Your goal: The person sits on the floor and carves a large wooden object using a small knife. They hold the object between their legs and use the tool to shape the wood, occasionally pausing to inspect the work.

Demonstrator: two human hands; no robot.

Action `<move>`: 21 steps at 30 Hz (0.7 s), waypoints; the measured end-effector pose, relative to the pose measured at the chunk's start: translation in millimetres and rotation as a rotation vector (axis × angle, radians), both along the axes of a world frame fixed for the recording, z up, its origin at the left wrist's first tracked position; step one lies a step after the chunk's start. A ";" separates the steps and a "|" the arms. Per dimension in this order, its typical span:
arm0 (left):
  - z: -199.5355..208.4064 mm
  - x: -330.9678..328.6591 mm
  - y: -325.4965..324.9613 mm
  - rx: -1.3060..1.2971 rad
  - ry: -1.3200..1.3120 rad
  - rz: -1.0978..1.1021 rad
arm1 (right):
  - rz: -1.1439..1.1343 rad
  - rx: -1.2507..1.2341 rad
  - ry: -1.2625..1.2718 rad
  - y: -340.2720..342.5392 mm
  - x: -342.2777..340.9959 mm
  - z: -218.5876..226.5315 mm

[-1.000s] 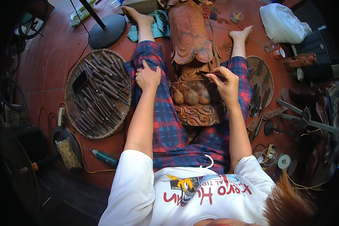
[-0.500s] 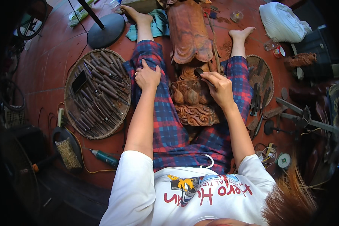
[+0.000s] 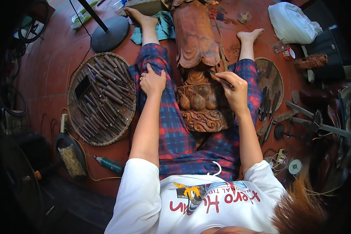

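Brown carved wood takes centre stage — we find the wooden carving (image 3: 198, 103) standing between the person's legs, its lower part thick with rounded bulbs and curling scrolls, a wavy-rimmed cylinder rising beyond a narrow neck. Close to that neck works the right hand (image 3: 234, 85), fingers pinched around a slim dark tool (image 3: 211, 71); we cannot tell whether its tip touches the wood. Over on the other side, the left hand (image 3: 152, 82) lies spread on the knee of the plaid trousers (image 3: 171, 121), holding nothing.

Left of that knee, we have a round woven tray (image 3: 99, 144) packed with wooden-handled tools (image 3: 111, 87), a black phone (image 3: 82, 86) lying on top. By the right leg sits a second woven tray (image 3: 275, 84), dark narrow tools (image 3: 265, 101) at its near edge. Further off — a white sack (image 3: 294, 23) slumps on the red tiled floor (image 3: 50, 84).
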State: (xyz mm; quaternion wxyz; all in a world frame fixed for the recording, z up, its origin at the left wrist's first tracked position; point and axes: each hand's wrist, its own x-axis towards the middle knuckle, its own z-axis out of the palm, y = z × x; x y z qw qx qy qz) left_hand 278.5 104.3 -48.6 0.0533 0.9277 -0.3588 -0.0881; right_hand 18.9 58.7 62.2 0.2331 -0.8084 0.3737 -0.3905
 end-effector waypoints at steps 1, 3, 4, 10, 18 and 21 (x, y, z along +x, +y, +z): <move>0.5 -0.3 -1.3 -0.009 -0.003 -0.001 | -0.014 0.064 -0.073 0.9 -4.6 1.1; 1.0 -1.5 -1.6 0.002 -0.002 -0.001 | -0.058 0.144 -0.153 3.6 -10.1 0.9; 1.4 -1.3 -1.1 0.018 0.001 0.006 | -0.080 0.155 -0.161 4.7 -11.7 0.4; 6.2 -0.8 -1.9 0.050 0.035 0.020 | -0.078 -0.065 0.015 11.9 -5.7 -9.7; 1.2 -1.1 -1.0 -0.012 -0.022 0.001 | -0.121 -0.107 0.115 12.0 21.4 -32.3; 0.6 -0.3 0.3 -0.006 -0.011 0.006 | -0.015 -0.245 0.202 20.9 23.0 -36.3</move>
